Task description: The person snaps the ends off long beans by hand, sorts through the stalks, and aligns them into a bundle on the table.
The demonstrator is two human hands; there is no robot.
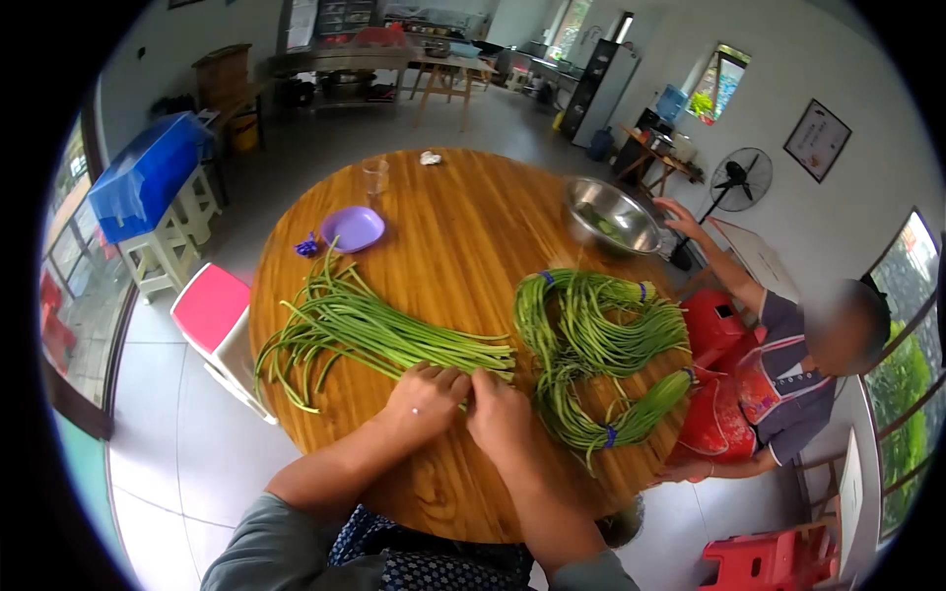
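Note:
On the round wooden table (473, 207), a loose spread of long green stems (384, 320) lies in front of my hands. My left hand (430, 392) has its fingers curled at the near edge of the stems. Close beside it, touching or nearly so, my right hand (496, 406) is closed too. What the fingers of either hand hold is hidden. To the right lie looped bundles of green stems (616, 320) with blue ties. A purple plate (353, 229) sits beyond the loose stems, with a small blue-purple bundle (307, 244) next to it.
A clear glass (375, 177) and a crumpled white tissue (430, 158) stand farther back. At the right, a person in a red apron (724, 404) reaches one hand to a steel bowl (613, 217) of greens. A pink-topped stool (212, 307) is at the left.

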